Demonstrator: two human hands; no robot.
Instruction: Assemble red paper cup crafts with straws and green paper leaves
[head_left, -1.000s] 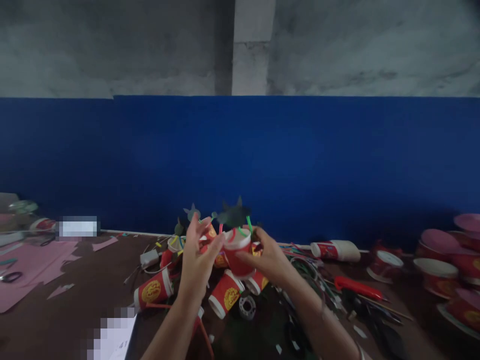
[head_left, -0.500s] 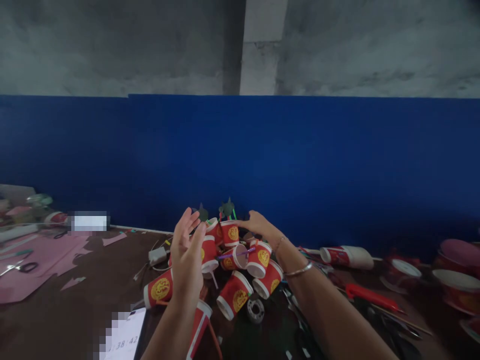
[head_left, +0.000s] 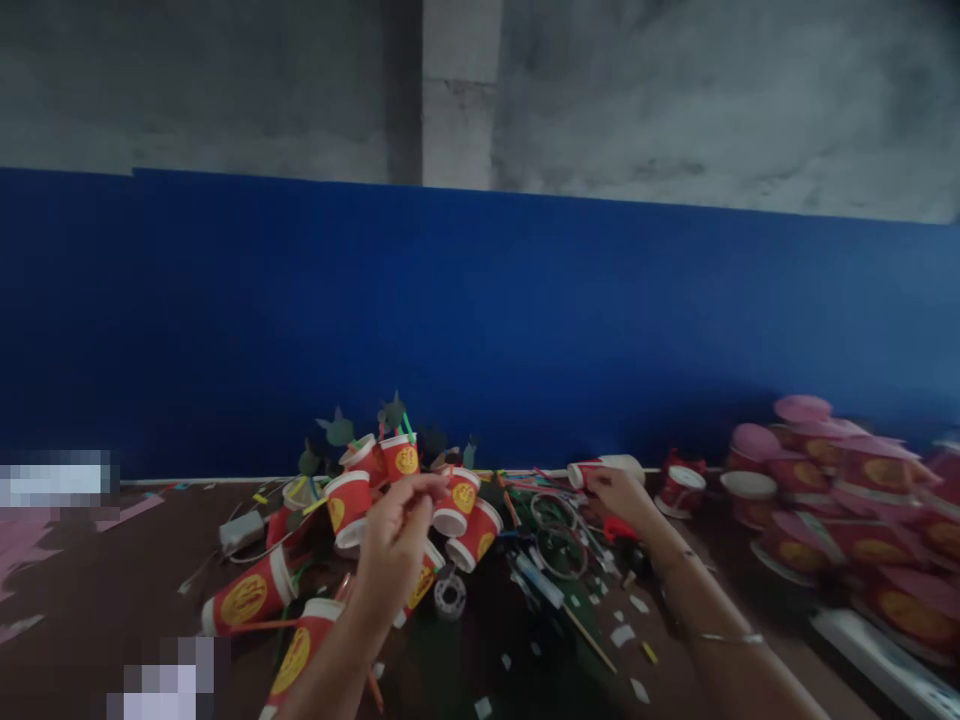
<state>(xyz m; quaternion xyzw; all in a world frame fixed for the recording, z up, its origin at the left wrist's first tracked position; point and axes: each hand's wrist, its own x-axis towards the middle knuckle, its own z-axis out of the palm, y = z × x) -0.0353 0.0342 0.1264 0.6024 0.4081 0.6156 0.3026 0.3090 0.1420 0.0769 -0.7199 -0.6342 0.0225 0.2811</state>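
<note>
My left hand (head_left: pixel 397 545) is raised in front of a heap of red paper cups (head_left: pixel 459 500) with yellow round prints. Its fingers curl in towards the thumb; anything between them is too small to make out. Reaching forward at the right, my right hand (head_left: pixel 624 500) overlaps a stack of red and white cups (head_left: pixel 628 464) lying on its side. Its fingertips are blurred and partly hidden, so contact is unclear. Just under that hand is a bright red object (head_left: pixel 619 528). Green paper shapes (head_left: pixel 392 411) stick up from the cups at the back.
A tape roll (head_left: pixel 450 596), a coiled clear tube (head_left: pixel 562 545), a wooden stick (head_left: pixel 590 638) and paper scraps lie on the dark table. Cups with pink tops (head_left: pixel 870 465) pile up at the right, beside a white power strip (head_left: pixel 885 660). A blue panel (head_left: pixel 487 330) stands behind.
The view has turned right. My right hand has left the cup heap and moved right to the lying cup stack. My left hand's spread fingers have curled in.
</note>
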